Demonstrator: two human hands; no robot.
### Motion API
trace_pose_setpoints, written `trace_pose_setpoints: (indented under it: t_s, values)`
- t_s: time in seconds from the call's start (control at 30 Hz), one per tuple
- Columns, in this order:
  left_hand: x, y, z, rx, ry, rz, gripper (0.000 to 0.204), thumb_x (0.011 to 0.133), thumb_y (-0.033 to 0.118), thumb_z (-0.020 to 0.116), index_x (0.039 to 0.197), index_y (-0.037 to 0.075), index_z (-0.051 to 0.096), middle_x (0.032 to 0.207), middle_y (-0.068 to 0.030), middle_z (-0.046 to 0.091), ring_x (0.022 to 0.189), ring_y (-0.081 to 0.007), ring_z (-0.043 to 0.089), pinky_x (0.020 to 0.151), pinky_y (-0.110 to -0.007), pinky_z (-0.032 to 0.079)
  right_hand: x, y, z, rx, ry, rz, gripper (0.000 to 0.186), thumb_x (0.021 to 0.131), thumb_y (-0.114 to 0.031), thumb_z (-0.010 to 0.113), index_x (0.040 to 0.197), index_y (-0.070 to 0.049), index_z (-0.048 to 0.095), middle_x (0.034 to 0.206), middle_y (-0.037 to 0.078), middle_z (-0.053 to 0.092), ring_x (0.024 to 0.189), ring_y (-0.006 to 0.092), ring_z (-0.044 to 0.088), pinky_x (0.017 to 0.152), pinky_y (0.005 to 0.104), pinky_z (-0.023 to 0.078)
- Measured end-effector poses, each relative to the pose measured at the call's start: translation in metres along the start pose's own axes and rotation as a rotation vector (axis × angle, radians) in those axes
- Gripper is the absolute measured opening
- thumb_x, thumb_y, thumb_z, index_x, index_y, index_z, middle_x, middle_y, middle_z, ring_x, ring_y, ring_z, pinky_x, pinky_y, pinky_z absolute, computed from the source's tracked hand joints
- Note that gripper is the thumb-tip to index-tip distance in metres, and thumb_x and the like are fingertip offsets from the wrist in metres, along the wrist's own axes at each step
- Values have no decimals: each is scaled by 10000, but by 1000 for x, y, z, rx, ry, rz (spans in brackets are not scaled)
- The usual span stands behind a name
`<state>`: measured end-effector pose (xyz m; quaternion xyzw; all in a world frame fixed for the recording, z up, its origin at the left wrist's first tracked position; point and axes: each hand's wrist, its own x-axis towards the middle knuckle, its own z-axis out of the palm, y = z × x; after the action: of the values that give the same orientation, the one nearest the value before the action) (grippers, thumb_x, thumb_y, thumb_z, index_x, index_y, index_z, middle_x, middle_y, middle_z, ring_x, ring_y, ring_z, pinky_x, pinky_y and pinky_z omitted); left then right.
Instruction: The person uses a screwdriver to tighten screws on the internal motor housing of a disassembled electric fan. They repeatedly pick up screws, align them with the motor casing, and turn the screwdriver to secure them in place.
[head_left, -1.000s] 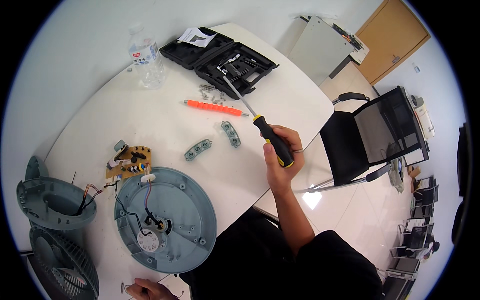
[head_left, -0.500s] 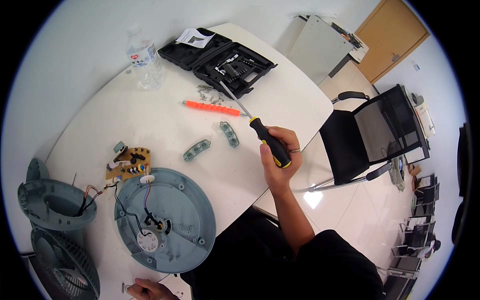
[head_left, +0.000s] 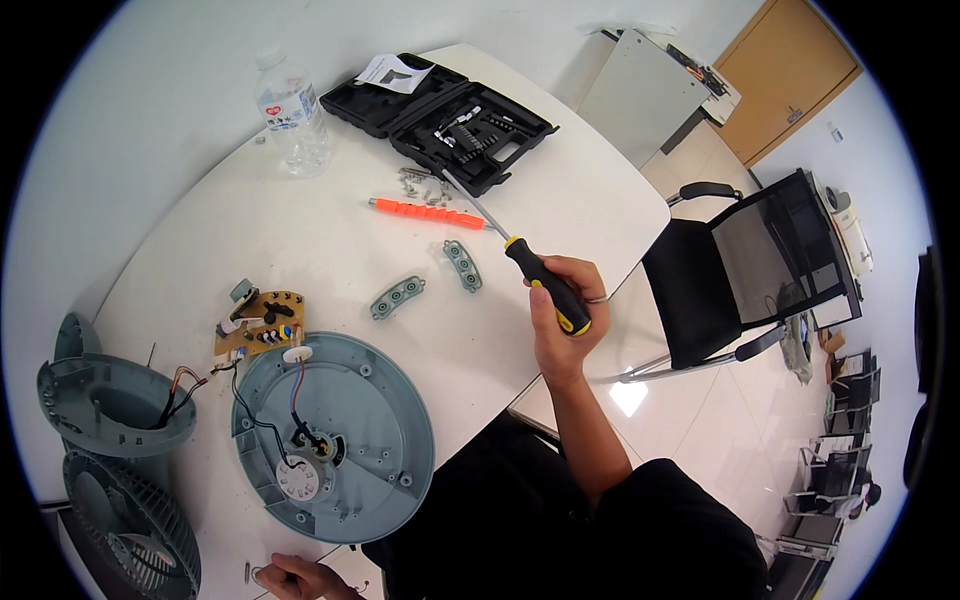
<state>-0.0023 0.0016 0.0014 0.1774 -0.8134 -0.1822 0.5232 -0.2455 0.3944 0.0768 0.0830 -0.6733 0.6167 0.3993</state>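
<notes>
My right hand is wrapped round the black and yellow handle of a screwdriver. Its long shaft points away to the far left, the tip by the tool case, above the table. An orange flexible extension shaft lies just left of the shaft, with small metal screws behind it. Nearer me are two curved grey-green pieces. My left hand is closed low at the table's near edge; what it holds, if anything, is hidden. Above it sits a round grey-green base wired to a circuit board.
An open black tool case with bits and a clear plastic bottle stand at the back. Grey-green housing parts and a slatted piece occupy the left. A black office chair is beyond the table's right edge.
The view has shifted very slightly. My right hand, with the screwdriver, has moved a little to the right; my left hand stays closed in the same place.
</notes>
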Motion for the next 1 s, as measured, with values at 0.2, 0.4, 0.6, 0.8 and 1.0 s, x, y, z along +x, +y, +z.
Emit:
trace_pose_setpoints:
  t_s: [0.2,0.4,0.6,0.8,1.0]
  values:
    - [0,1,0,22,-1,13,448,1032,57,641,701,68,339,694,-30,345,602,-168,358,558,-345,299,-14,-6,-10,214,257,9,135,947,-66,620,989,58,651,848,127,644,642,146,626,559,265,541]
    - [1,-2,1,-7,5,26,431,1021,32,637,695,65,357,685,-34,359,615,-178,362,573,-353,296,-34,-17,-22,156,354,-62,186,836,-116,686,845,66,651,777,165,667,635,180,574,609,324,471]
    - [6,10,-2,6,-34,36,412,1003,13,637,690,64,373,665,-48,359,612,-206,352,584,-375,285,-36,-26,-12,210,280,-132,185,854,-107,667,854,77,645,735,151,647,608,164,552,574,288,436]
    - [10,17,2,-13,-20,39,405,989,19,630,670,68,386,626,-64,349,602,-249,349,602,-397,271,-34,-39,-3,74,50,-39,171,863,-84,677,887,85,671,690,128,640,549,128,540,521,253,401]
    - [7,18,2,-1,-20,41,410,990,29,636,676,74,377,639,-61,341,602,-249,339,599,-399,268,-35,-48,-5,156,151,-37,166,875,-87,673,886,78,674,694,119,639,546,132,563,506,246,423]
